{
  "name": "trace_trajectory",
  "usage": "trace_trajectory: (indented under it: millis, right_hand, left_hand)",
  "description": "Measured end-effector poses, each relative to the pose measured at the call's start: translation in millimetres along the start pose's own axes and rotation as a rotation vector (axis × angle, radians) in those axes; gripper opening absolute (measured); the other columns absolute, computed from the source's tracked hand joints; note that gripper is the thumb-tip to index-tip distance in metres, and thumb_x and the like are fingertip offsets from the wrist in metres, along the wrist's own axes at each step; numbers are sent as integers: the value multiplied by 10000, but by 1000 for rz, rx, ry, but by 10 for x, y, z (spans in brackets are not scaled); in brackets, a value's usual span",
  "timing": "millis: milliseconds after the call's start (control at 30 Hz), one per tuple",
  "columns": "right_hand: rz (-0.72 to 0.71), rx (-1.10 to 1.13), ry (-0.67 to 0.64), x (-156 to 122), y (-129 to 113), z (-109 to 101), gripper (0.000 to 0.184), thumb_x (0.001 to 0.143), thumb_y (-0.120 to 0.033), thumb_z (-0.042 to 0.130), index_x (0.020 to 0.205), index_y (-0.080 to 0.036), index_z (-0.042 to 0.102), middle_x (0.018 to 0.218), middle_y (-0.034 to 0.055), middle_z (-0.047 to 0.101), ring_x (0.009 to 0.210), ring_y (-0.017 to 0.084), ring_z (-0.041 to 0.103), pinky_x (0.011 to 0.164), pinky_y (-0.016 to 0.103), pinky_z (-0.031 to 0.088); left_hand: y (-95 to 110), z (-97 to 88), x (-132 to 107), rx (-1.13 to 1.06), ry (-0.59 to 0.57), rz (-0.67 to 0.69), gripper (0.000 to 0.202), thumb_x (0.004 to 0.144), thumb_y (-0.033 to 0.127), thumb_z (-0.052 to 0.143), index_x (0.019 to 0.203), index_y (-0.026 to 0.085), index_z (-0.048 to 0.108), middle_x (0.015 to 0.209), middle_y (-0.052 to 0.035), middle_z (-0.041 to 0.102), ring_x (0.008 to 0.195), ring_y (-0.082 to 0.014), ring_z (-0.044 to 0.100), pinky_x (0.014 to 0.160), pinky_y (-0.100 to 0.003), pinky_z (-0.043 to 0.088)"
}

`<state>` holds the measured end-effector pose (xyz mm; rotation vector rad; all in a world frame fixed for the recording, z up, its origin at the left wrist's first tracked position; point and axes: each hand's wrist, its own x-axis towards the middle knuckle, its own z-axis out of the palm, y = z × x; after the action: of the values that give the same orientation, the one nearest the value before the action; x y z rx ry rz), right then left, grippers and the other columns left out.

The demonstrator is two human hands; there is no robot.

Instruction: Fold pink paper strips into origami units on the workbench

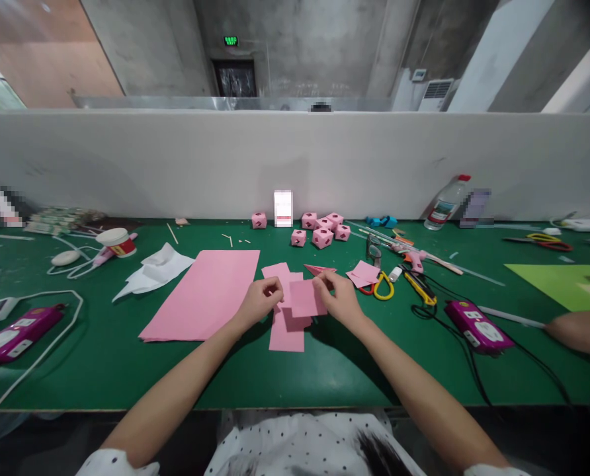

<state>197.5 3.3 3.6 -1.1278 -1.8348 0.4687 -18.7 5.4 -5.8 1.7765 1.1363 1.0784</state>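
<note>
My right hand [342, 301] pinches a small square of pink paper [307, 301] by its right edge, above the table. My left hand [259, 301] is just left of that square, its fingers curled together; whether paper is between them I cannot make out. Beneath both hands lie overlapping pink paper strips [286, 338]. A folded pink paper piece [319, 269] lies right behind the square. To the left rests a stack of large pink sheets [208, 297]. More small pink squares [363, 273] lie beyond my right hand, partly over yellow-and-red-handled scissors [384, 288].
Several folded pink paper cubes [323, 238] stand at the back near a phone [283, 208]. A glue gun [414, 259], a utility knife [421, 289] and a purple power box [478, 327] lie right. At left are crumpled white paper [153, 271] and a cup [117, 242]. Another person's arm [580, 334] reaches in from the right.
</note>
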Motion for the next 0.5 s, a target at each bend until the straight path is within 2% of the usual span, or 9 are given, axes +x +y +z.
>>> trace_trajectory:
  millis: [100,200,267,367,500]
  right_hand:
    - [79,92,96,35,74,-20,303,908,-414,472,721,-189,554,606,-17,523,573,134,485,555,240,369]
    - [156,206,103,48,139,29,347,887,-490,486,742,-185,569,572,-31,484,534,126,459,515,232,361]
    - [184,259,92,43,164,73,365,881,-518,483,793,-181,593,570,-35,480,522,123,456,501,227,363]
    - [188,266,86,30,176,118,370,878,-523,490,820,-179,611,582,-30,501,520,120,455,495,223,362]
    - [186,227,70,15,168,157,347,876,-493,501,806,-174,618,584,-20,531,513,120,454,487,226,343]
  left_hand:
    - [-59,-30,23,-28,69,-30,102,752,228,509,687,178,570,636,6,579,600,-141,584,553,-249,486]
    - [-97,-28,44,64,113,-4,131,772,268,550,831,182,630,760,-19,639,711,-160,623,674,-287,521]
    - [-103,-9,48,104,55,30,233,766,253,577,985,194,631,879,-34,657,812,-169,635,777,-310,518]
    - [-97,34,43,102,-58,86,459,740,173,584,1195,208,543,1011,-57,639,898,-167,626,857,-322,499]
    - [-82,81,33,105,-73,120,596,737,123,564,1315,206,447,1077,-79,616,938,-166,609,861,-316,490]
